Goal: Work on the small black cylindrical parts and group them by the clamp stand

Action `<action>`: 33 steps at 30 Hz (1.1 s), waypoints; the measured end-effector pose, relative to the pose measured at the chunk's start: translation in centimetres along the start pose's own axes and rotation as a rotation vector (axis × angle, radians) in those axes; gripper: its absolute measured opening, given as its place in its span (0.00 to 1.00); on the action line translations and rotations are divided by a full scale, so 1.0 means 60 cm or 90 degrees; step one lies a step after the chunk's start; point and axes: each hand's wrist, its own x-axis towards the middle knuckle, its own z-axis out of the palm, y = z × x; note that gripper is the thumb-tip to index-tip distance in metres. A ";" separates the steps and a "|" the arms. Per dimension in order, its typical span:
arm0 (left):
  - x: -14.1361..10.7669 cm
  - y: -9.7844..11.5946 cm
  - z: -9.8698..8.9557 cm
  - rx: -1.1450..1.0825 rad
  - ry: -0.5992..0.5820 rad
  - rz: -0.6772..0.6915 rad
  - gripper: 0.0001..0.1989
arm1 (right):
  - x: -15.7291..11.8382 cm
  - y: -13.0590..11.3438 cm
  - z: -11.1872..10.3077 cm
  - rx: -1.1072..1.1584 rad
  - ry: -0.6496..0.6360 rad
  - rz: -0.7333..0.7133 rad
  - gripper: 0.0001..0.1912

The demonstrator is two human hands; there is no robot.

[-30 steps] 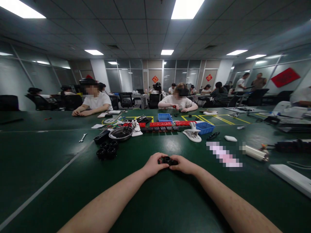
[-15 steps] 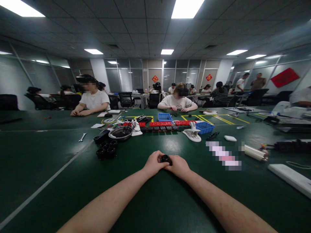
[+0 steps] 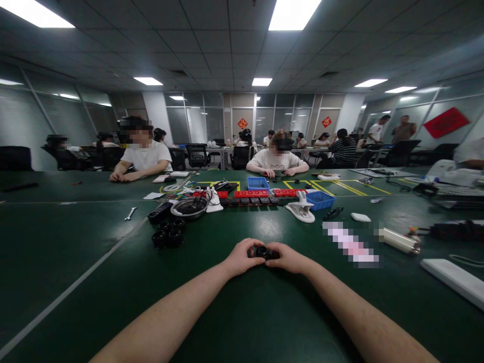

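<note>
Just above the green tabletop or on it, a small black round part with a ring-like top (image 3: 260, 250) sits between my two hands; I cannot tell whether it touches the table. My left hand (image 3: 242, 259) curls round its left side, thumb in front and fingers behind. From the right, my right hand (image 3: 289, 258) closes on it with thumb and fingers, and a dark piece shows between them. The fingers hide much of the part. Several similar black round parts (image 3: 167, 234) stand grouped to the left of my hands.
Beyond my hands lie red socket strips (image 3: 251, 193), a blue bin (image 3: 320, 200), a white clamp-like stand (image 3: 301, 209) and a round black dish (image 3: 189, 206). A wrench (image 3: 130, 214) lies left; a cream cylinder (image 3: 400, 240) and white bar (image 3: 454, 280) lie right. Co-workers sit across the table.
My right hand has shifted slightly right and turned flatter, its fingers now reaching across from the side. The black part remains between both hands. The whole view has shifted slightly.
</note>
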 end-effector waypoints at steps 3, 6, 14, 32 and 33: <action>-0.001 0.003 -0.001 0.012 -0.005 0.001 0.17 | 0.001 0.000 0.002 0.036 -0.006 0.005 0.14; -0.001 0.003 -0.002 0.018 -0.004 -0.006 0.17 | 0.001 -0.002 0.002 0.047 -0.007 0.013 0.14; 0.002 -0.003 0.004 0.019 0.011 -0.008 0.17 | 0.001 -0.006 0.004 -0.016 0.021 0.048 0.11; -0.005 -0.003 0.004 0.017 0.058 -0.045 0.17 | 0.004 -0.017 0.018 -0.122 0.094 0.009 0.26; -0.006 -0.003 0.003 0.014 0.055 -0.041 0.17 | 0.004 -0.016 0.016 -0.078 0.078 -0.003 0.27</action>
